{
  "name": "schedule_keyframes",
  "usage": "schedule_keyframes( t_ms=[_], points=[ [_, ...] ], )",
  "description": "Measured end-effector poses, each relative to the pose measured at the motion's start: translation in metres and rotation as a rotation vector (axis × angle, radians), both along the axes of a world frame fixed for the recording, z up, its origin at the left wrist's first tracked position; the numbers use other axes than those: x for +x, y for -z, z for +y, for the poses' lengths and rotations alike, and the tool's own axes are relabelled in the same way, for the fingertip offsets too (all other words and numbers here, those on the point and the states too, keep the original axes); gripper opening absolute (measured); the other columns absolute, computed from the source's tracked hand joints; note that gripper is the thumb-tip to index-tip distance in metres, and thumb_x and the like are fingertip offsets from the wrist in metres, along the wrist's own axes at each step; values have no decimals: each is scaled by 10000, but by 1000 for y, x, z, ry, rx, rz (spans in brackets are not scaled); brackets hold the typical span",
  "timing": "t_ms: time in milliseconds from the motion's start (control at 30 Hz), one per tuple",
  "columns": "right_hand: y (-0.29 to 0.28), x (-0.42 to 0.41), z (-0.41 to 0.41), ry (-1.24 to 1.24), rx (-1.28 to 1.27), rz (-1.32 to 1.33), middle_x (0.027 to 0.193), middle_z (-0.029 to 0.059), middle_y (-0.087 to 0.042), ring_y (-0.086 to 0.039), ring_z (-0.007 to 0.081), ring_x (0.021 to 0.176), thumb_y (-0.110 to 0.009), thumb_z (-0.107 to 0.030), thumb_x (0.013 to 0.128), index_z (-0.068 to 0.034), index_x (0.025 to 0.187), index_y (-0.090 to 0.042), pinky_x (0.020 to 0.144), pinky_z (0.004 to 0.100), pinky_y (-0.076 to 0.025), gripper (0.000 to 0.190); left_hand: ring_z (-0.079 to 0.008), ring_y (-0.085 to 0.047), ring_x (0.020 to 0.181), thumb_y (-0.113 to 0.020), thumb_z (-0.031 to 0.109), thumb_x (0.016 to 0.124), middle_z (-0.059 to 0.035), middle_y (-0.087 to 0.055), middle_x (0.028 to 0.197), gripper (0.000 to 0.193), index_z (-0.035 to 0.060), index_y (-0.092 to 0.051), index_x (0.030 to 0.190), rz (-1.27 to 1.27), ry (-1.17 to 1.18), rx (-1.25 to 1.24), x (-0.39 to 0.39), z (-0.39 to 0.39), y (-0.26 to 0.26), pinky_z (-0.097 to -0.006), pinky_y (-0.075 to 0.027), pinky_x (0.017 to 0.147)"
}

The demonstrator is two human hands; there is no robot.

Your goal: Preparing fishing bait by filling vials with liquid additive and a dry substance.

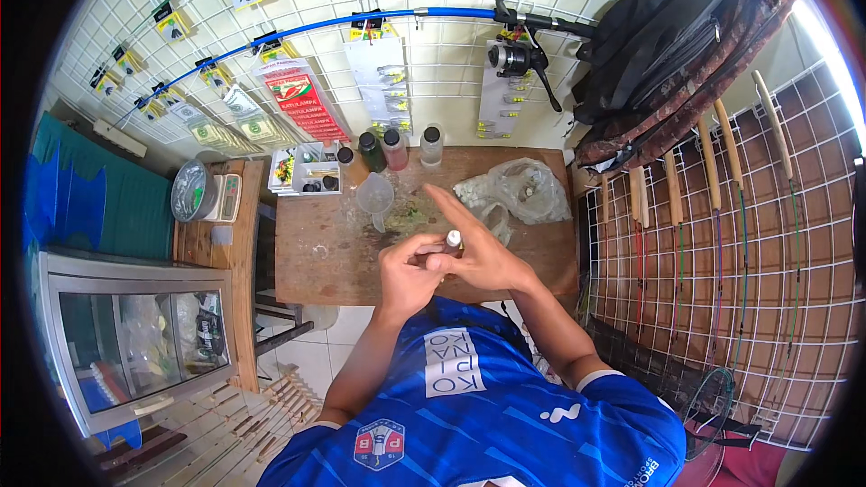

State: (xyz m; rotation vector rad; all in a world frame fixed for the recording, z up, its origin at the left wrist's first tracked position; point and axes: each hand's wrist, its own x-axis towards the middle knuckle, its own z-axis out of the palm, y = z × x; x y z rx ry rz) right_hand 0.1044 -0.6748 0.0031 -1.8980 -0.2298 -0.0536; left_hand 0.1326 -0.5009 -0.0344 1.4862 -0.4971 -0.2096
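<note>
Both hands meet in front of my chest, over the near part of a wooden table point(325, 277). My left hand point(416, 267) is curled around a small bottle or tube with a white tip point(453, 239), whose body is mostly hidden by the fingers. My right hand point(487, 253) is flat, its fingers stretched out and its thumb against the small object. Beyond the hands stands a clear plastic measuring cup point(375, 194), its handle towards me. A clear plastic bag point(531, 189) with white pieces lies at the table's right.
Black-capped jars point(393, 149) and a white compartment tray point(308, 189) stand along the back. On a wooden side table at left are a bowl point(194, 191) and a digital scale point(225, 197). A fishing rod point(433, 12) with reels hangs on the wire grid; a dark bag point(676, 61) hangs at right.
</note>
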Motion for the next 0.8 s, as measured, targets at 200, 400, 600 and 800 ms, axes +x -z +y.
schedule_keyframes(
  t_ms=[200,400,600,800],
  points=[
    [-10,-5,5,-114,184,109,1721,206,-296,-254,352,1607,-684,-448,1019,-35,1642,-348,1277,471,-253,820,-183,-764,986,-808,-28,912,-125,-791,1043,227,-69,-743,1126,131,-1,-111,8,7,-4,-320,-628,877],
    [-5,-2,2,-104,160,58,1622,200,-464,-381,348,1553,-678,-213,1031,-19,1408,-636,1240,458,-346,426,-139,-729,976,-790,-80,904,-114,-773,1072,243,-67,-732,1139,77,-21,5,5,15,-4,-286,-617,852],
    [4,-2,30,200,165,-29,1334,172,-725,-599,327,1377,-835,-140,890,-5,1117,-801,1150,466,-457,266,-137,-729,957,-786,-89,898,-94,-770,1045,245,-63,-735,1136,19,-145,-6,-2,14,3,-291,-619,854],
    [9,-1,61,357,231,22,1280,170,-752,-689,307,1255,-875,-139,844,-10,1095,-815,1069,423,-523,289,-157,-746,967,-795,-90,892,-121,-778,1056,265,-69,-722,1145,10,-256,10,-6,26,19,-303,-622,867]
  ],
)
